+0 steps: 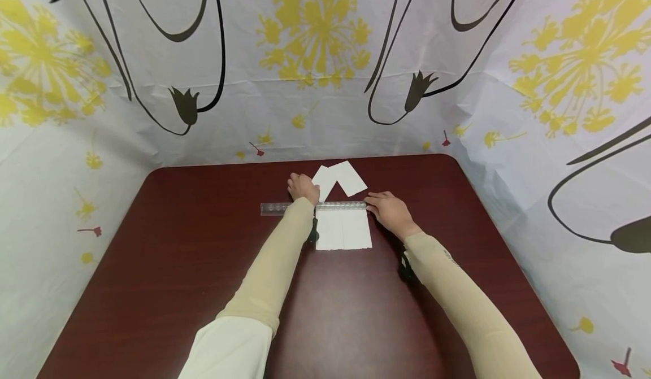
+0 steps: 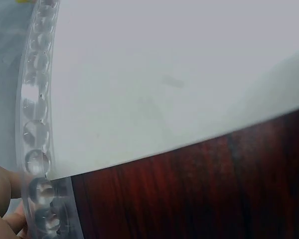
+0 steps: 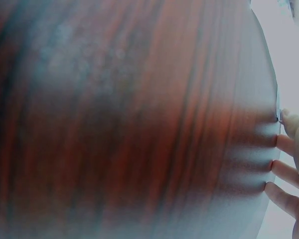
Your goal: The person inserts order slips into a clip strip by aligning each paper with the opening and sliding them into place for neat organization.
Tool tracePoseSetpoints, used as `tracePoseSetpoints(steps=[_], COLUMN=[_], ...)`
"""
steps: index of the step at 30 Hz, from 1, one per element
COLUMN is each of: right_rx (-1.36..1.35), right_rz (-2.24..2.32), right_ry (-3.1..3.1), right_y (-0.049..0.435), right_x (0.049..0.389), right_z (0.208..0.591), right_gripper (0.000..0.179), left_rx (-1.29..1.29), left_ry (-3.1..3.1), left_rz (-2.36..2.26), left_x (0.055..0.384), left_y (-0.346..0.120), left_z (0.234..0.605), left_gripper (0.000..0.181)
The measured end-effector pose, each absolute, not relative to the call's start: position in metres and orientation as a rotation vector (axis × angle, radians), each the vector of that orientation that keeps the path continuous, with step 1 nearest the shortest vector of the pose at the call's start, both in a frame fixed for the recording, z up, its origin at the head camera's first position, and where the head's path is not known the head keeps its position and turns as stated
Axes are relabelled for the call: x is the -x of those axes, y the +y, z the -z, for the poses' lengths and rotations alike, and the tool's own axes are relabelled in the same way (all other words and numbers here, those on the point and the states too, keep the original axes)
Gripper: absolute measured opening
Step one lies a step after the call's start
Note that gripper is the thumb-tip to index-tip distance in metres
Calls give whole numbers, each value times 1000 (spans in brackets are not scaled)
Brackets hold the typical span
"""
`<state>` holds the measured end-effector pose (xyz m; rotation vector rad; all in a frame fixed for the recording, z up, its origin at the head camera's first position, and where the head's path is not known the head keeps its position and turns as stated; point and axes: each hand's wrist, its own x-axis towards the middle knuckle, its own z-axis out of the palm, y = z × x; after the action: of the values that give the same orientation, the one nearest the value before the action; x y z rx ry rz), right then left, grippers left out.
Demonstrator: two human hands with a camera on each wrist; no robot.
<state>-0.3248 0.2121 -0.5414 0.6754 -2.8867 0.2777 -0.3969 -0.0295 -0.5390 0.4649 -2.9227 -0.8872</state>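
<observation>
A clear ruler (image 1: 341, 205) lies across the far edge of a white sheet of paper (image 1: 343, 229) with a crease down its middle. My left hand (image 1: 303, 187) is just past the ruler, its forearm crossing over it and its fingers loosely extended. In the left wrist view, its fingers (image 2: 7, 199) show by the outer edge of the ruler, which has a row of round bumps. At the ruler's right end, my right hand (image 1: 390, 212) holds the corner by the thumb, while the other fingertips (image 3: 274, 189) spread on the tabletop.
Two white paper pieces (image 1: 348, 178) lie beyond the ruler, one partly covered by the left hand. The dark red-brown table (image 1: 203, 266) has rounded far corners. A white curtain (image 1: 325, 119) with yellow flowers hangs behind and along the sides.
</observation>
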Motion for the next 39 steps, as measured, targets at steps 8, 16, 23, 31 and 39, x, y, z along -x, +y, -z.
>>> tracePoseSetpoints(steps=[8,16,23,31,39], right_rx=[-675,-679,-661,-660,-644], right_rz=[-256,-237,-247,-246,-288], right_ry=[-2889,-2893,-2904,-2899,-2897], right_y=[212,213,212,211,211], right_x=[327,327,325,324,324], right_z=[544,547,544,541,544], right_gripper=[35,35,35,35,35], left_rx=[-464,-413,-381,-359,-384], left_ry=[-2918,-2896,-2877,-2820,-2779], left_rz=[867,858,858,930,1033], left_x=[396,391,389,389,390], left_y=[-30,-31,-31,-34,-39], left_z=[537,537,533,527,523], left_gripper=[36,38,31,19,26])
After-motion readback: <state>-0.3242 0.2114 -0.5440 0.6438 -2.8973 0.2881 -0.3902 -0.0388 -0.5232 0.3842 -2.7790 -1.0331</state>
